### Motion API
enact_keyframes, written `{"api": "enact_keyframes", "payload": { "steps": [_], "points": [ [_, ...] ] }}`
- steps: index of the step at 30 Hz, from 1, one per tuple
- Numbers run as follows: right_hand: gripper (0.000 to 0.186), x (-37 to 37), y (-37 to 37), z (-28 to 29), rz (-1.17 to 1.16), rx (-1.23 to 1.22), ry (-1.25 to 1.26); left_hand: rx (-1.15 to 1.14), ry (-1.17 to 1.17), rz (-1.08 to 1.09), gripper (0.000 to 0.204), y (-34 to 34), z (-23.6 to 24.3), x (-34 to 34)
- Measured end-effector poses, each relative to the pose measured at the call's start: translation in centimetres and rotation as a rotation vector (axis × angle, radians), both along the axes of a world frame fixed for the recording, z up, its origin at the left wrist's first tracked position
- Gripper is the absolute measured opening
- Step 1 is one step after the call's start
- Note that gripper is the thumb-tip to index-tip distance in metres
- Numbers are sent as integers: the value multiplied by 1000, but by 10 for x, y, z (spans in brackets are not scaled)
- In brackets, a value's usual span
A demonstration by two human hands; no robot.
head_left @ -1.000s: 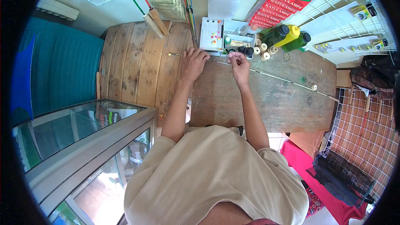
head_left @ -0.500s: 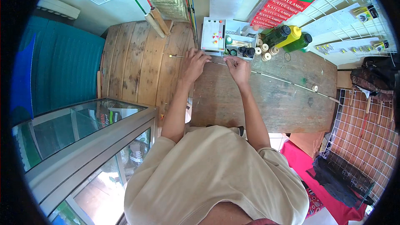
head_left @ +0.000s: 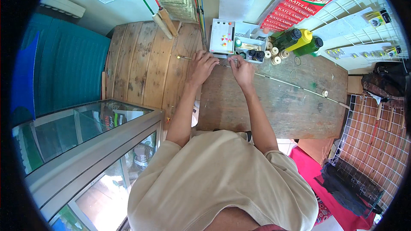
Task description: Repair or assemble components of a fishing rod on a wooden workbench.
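A thin fishing rod with pale and dark bands lies slantwise over the wooden table, its yellow-tipped end at the left, past my left hand. The fingers of my left hand are closed on the rod near that end. Just to the right, my right hand is closed in a pinch, thumb and fingertips slightly above the rod. Whatever lies in that pinch is too fine to make out. Beyond both hands stands a white compartment box with small colourful beads on its left part and dark-capped jars on its right.
Wooden thread spools stand beside the box, with green and yellow bottles behind them. One small spool sits by the rod at the right. Two wooden-handled rods lean at the far left. A glass display case borders the left.
My right hand has shifted very slightly, its pinch still near the rod. My left hand stays on the rod. The whole view has moved a little.
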State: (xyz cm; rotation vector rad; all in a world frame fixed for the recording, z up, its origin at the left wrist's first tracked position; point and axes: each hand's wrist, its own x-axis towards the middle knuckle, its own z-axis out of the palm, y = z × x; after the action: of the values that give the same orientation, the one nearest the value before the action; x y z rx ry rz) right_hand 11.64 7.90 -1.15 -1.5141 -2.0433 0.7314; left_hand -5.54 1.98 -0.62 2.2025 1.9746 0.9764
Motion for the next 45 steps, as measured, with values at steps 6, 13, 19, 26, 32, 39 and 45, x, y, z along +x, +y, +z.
{"api": "enact_keyframes", "payload": {
  "steps": [6, 13, 19, 26, 32, 39, 45],
  "points": [
    [17, -6, 1, -5, 9, -55, 17, 4, -42, -2, 12, 0, 2, 0],
    [16, -5, 2, -13, 34, -16, 103, -47, -110, -18, 11, 2, -5, -1],
    [13, -6, -3, -10, -39, 89, 162, -68, -72, 10, 10, -2, -1, -2],
    [13, -6, -3, -12, 63, 78, 173, -97, -109, 14, 10, -1, 4, 1],
    [13, -8, -5, -3, 105, 27, 194, -177, -163, 44, 12, -3, 9, 4],
    [10, -10, -2, -16, 151, 78, 293, -162, -264, 3, 16, 0, 5, 3],
    [8, -12, 1, -21, 182, 83, 358, -177, -289, -3, 16, 0, -3, -2]
  ]
}}
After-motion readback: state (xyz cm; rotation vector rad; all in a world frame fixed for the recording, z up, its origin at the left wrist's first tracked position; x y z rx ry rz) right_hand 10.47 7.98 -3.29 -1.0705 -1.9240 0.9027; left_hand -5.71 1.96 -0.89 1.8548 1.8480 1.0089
